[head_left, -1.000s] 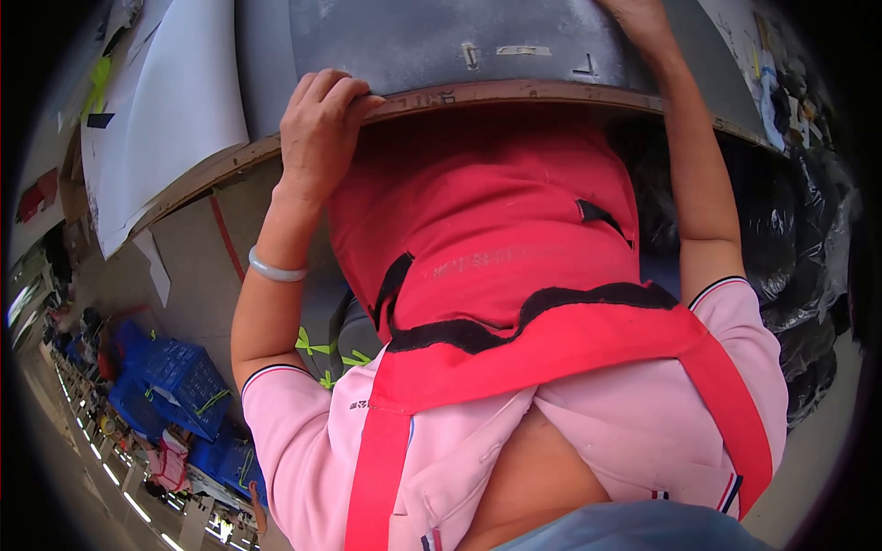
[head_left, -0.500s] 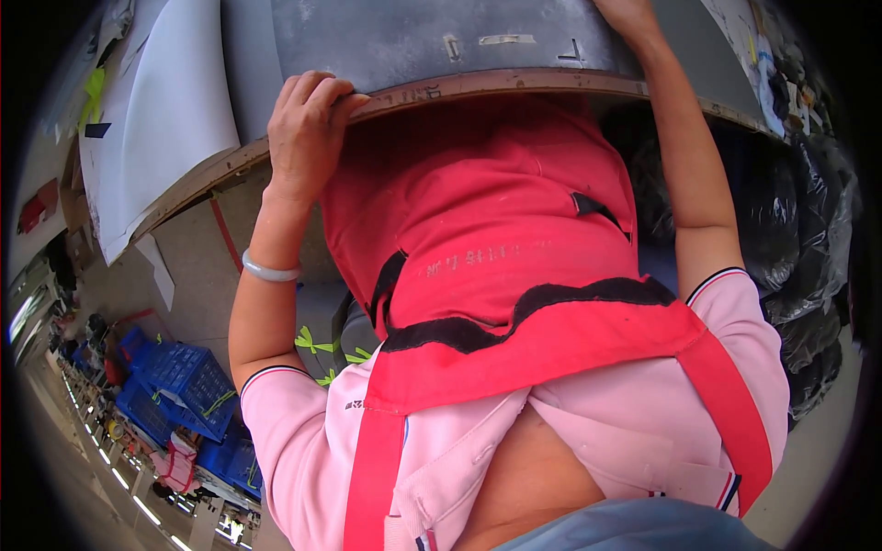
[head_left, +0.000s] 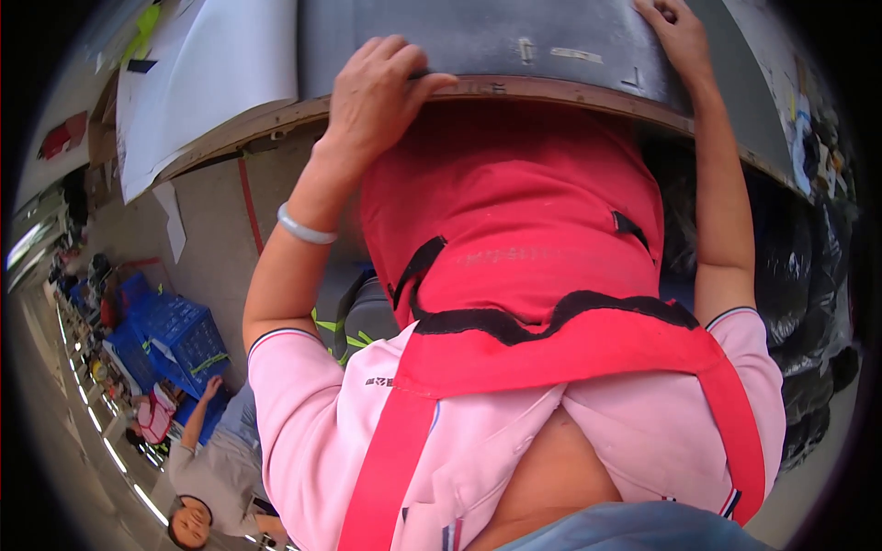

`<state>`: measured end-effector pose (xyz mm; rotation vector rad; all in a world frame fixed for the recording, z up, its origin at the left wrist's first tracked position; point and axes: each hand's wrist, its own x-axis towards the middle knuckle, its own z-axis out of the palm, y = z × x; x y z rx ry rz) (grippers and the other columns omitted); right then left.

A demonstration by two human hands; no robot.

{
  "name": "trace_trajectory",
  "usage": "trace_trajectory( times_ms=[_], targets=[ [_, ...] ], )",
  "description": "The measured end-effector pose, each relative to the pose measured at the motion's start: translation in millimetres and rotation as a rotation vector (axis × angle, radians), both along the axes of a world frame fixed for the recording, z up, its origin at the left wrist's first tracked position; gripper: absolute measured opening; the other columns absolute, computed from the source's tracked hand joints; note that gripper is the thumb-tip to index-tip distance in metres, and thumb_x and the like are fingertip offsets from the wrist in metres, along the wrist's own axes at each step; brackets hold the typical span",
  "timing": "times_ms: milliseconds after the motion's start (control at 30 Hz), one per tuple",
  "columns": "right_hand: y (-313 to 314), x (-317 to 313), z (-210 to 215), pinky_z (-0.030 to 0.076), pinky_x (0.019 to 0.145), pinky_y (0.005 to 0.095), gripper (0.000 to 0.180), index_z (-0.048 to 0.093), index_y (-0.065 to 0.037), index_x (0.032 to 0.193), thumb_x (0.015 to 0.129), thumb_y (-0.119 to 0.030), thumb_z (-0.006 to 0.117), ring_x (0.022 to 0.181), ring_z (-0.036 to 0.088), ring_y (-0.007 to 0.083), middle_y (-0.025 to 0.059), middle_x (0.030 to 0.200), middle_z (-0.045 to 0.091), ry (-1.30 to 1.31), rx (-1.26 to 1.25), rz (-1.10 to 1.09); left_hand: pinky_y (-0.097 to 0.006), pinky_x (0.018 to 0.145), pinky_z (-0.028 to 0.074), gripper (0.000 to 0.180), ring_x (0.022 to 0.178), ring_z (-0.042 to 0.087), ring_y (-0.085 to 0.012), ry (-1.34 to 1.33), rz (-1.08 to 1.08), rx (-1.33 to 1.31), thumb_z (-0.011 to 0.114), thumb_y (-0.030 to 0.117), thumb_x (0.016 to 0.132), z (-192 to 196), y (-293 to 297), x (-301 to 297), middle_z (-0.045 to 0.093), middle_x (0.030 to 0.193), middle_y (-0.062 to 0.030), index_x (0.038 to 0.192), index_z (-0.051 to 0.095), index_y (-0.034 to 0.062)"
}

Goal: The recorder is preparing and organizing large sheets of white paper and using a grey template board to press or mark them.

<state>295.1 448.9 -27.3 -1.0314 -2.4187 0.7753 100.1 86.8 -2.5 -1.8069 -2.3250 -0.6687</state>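
Observation:
A dark grey board (head_left: pixel 487 41) with scuffs and small tape marks lies on the table in front of me. My left hand (head_left: pixel 375 96) rests over its near edge, the thumb stretched out along the edge and apart from the bent fingers. Farther right, at the upper rim of the picture, my right hand (head_left: pixel 684 37) is over the board with its fingers curled together. Whatever it may pinch cannot be made out. A large white sheet (head_left: pixel 216 64) lies left of my left hand, its near part hanging over the table edge (head_left: pixel 266 119).
Black plastic bags (head_left: pixel 795 303) are heaped below the table at right. Blue crates (head_left: pixel 179 335) stand on the floor at left, near another person (head_left: pixel 216 477). My red apron (head_left: pixel 524 202) reaches under the table edge. Assorted items (head_left: pixel 818 151) lie at the far right.
My left hand has lifted slightly and its fingers have loosened, the thumb reaching farther out. My right hand's fingers now show more. The view has shifted; another person has appeared at lower left.

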Motion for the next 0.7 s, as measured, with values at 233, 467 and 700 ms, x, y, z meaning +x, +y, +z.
trace_trajectory(
  times_ms=[233,467,700],
  targets=[
    [25,12,-21,0.045,0.075,0.0228,0.048,0.073,-0.004,0.108,0.087,-0.046,0.076,0.079,0.053,0.0076,-0.0013,0.088,0.062,0.043,-0.070,0.027,-0.045,0.073,0.053,0.023,0.080,0.066,-0.0327,-0.144,-0.180,0.206,0.069,0.030,0.089,-14,119,45,0.066,0.087,-0.0119,0.086,0.071,0.0069],
    [29,5,-23,0.046,0.076,0.0237,0.049,0.074,-0.007,0.111,0.086,-0.048,0.077,0.080,0.055,0.0092,-0.0006,0.088,0.063,0.015,-0.085,0.003,-0.040,0.076,0.051,0.015,0.087,0.066,-0.0291,0.038,-0.007,0.242,0.063,0.022,0.084,-56,160,39,0.068,0.091,-0.0107,0.088,0.073,0.0111],
    [10,29,0,0.047,0.076,0.0222,0.032,0.073,-0.003,0.108,0.093,-0.031,0.074,0.079,0.057,0.0082,-0.0013,0.090,0.066,0.221,0.086,-0.006,-0.069,0.097,0.031,0.023,0.113,0.057,-0.0306,0.084,0.000,0.159,0.056,0.031,0.094,-60,161,44,0.065,0.103,-0.0077,0.098,0.072,0.0150]
  ],
)
